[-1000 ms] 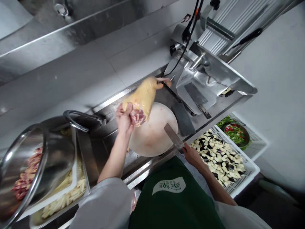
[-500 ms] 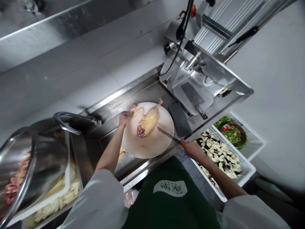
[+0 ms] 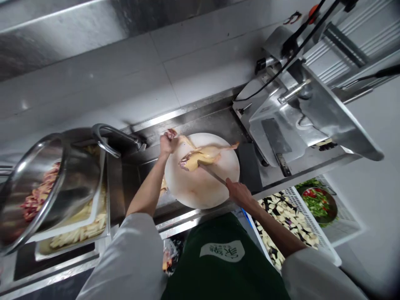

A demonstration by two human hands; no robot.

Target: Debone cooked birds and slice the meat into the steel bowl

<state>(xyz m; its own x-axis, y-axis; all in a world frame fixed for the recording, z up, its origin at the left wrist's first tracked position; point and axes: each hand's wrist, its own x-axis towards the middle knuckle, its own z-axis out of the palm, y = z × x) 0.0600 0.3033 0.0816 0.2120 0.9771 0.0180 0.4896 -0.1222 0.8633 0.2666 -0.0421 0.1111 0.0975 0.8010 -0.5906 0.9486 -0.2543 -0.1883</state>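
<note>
A raw yellow-skinned chicken [image 3: 201, 155] lies on a round white cutting board [image 3: 203, 187] on the steel counter. My left hand [image 3: 168, 143] is closed on the bird's left end, at the board's far-left edge. My right hand [image 3: 238, 192] grips the handle of a cleaver [image 3: 211, 173]. The blade's tip rests against the chicken's cut end.
A meat slicer [image 3: 300, 112] with a second cleaver [image 3: 276, 143] lying on it stands at the right. White crates hold chopped eggplant [image 3: 287, 221] and a bowl of greens [image 3: 317, 202]. At the left sit a steel bowl of meat [image 3: 40, 187] and trays of pale strips [image 3: 78, 233].
One second ago my left hand held the chicken up above the board. It now lies flat there, and the cleaver has moved in from the board's edge to touch it.
</note>
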